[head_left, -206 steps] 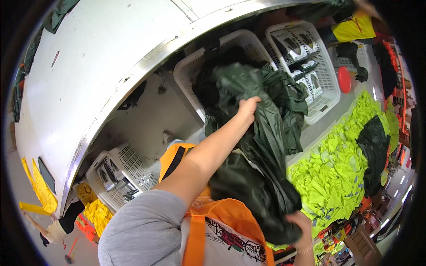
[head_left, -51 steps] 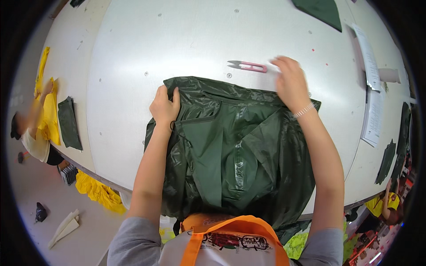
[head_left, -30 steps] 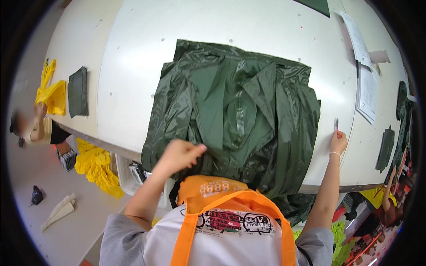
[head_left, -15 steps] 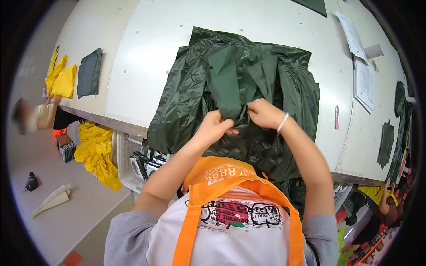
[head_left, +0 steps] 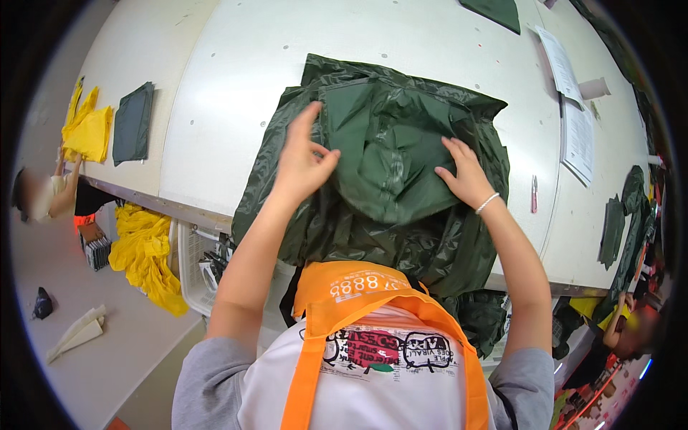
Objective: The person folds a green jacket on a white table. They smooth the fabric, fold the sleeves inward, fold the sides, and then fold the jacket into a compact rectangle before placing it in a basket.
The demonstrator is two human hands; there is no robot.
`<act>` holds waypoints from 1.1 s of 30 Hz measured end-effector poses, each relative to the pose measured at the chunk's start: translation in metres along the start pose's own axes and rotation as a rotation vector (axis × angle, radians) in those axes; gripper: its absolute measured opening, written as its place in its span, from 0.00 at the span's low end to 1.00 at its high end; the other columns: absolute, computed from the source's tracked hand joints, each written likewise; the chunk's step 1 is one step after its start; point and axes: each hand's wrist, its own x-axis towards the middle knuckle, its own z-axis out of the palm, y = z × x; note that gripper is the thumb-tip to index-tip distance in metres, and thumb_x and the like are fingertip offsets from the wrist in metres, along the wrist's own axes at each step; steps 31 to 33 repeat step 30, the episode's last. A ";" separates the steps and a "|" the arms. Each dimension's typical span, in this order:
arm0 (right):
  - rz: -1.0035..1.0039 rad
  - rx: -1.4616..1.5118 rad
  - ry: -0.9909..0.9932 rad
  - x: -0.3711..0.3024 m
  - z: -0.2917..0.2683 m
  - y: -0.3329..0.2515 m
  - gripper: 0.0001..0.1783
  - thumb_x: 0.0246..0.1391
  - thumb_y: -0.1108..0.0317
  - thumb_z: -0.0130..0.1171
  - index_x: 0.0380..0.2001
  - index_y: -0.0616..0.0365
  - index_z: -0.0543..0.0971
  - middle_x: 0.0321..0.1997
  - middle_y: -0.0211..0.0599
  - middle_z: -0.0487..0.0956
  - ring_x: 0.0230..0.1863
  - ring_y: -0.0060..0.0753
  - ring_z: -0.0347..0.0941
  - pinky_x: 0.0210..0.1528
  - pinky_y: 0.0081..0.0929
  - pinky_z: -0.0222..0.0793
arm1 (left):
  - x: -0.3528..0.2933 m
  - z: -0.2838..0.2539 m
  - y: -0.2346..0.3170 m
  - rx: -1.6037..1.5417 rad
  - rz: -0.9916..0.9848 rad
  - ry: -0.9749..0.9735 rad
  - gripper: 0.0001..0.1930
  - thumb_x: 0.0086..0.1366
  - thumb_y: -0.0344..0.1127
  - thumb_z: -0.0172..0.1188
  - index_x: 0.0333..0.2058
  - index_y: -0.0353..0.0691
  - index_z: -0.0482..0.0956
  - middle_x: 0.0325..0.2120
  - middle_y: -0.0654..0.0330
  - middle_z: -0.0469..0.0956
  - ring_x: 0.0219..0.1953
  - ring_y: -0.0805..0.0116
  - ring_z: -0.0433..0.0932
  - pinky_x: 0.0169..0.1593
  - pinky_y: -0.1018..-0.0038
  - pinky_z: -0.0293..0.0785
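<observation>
A dark green, shiny raincoat (head_left: pixel 287 222) lies spread on the white table in front of me. Its hood (head_left: pixel 390 172) is laid out with a seam down the middle. Beside the hood's left edge is my left hand (head_left: pixel 304 158), index finger stretched away from me and thumb apart, slightly blurred. My right hand (head_left: pixel 466 172) rests at or just above the hood's right side, fingers and thumb spread. Neither hand grips the cloth.
Right of the raincoat lie a small red-handled tool (head_left: pixel 534 193) and printed sheets (head_left: pixel 577 136). A folded dark piece (head_left: pixel 133 123) and yellow bundles (head_left: pixel 89 132) lie left. Below the table edge stands a white basket (head_left: pixel 188 276). Other people work at both sides.
Both hands have let go of the gathered green cloth and moved apart, the left away from me, the right outward. The hood now lies opened out and rounded between them.
</observation>
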 end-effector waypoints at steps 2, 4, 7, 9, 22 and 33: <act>-0.038 -0.100 0.194 0.003 0.001 0.001 0.29 0.50 0.67 0.61 0.56 0.62 0.68 0.60 0.52 0.66 0.58 0.52 0.63 0.61 0.35 0.59 | 0.004 0.015 -0.011 0.038 -0.020 -0.321 0.42 0.51 0.17 0.51 0.66 0.45 0.50 0.61 0.51 0.61 0.26 0.73 0.76 0.32 0.80 0.71; -0.049 -0.189 0.298 0.007 0.001 0.007 0.30 0.47 0.70 0.62 0.56 0.61 0.67 0.58 0.53 0.68 0.56 0.52 0.65 0.60 0.36 0.60 | 0.003 0.019 -0.037 0.424 0.204 -0.388 0.34 0.49 0.22 0.55 0.59 0.43 0.64 0.57 0.55 0.67 0.38 0.61 0.75 0.43 0.70 0.70; 0.072 0.118 0.316 0.015 0.007 0.044 0.30 0.50 0.71 0.59 0.57 0.60 0.65 0.50 0.51 0.74 0.48 0.47 0.72 0.55 0.35 0.66 | 0.001 0.010 -0.060 0.777 0.368 -0.416 0.30 0.46 0.31 0.61 0.53 0.43 0.71 0.55 0.59 0.69 0.47 0.59 0.70 0.50 0.65 0.65; 0.525 0.631 0.386 0.021 0.009 0.090 0.30 0.53 0.74 0.55 0.60 0.63 0.62 0.41 0.41 0.80 0.37 0.27 0.76 0.40 0.23 0.72 | 0.002 0.009 -0.071 0.811 0.338 -0.390 0.30 0.46 0.39 0.64 0.51 0.44 0.73 0.53 0.60 0.71 0.49 0.60 0.69 0.51 0.65 0.62; -0.180 0.380 -0.061 0.005 0.025 -0.046 0.08 0.52 0.68 0.57 0.28 0.62 0.78 0.29 0.44 0.78 0.31 0.44 0.75 0.34 0.32 0.71 | 0.001 0.032 -0.034 0.344 0.959 -0.347 0.14 0.43 0.29 0.63 0.33 0.42 0.74 0.33 0.60 0.74 0.36 0.62 0.74 0.41 0.70 0.71; 0.020 0.389 -0.729 0.026 0.067 -0.071 0.13 0.51 0.62 0.59 0.34 0.61 0.80 0.41 0.49 0.78 0.41 0.46 0.77 0.42 0.35 0.70 | 0.043 0.048 0.036 0.107 0.992 -0.027 0.10 0.39 0.23 0.60 0.22 0.39 0.69 0.19 0.59 0.70 0.20 0.58 0.69 0.23 0.69 0.64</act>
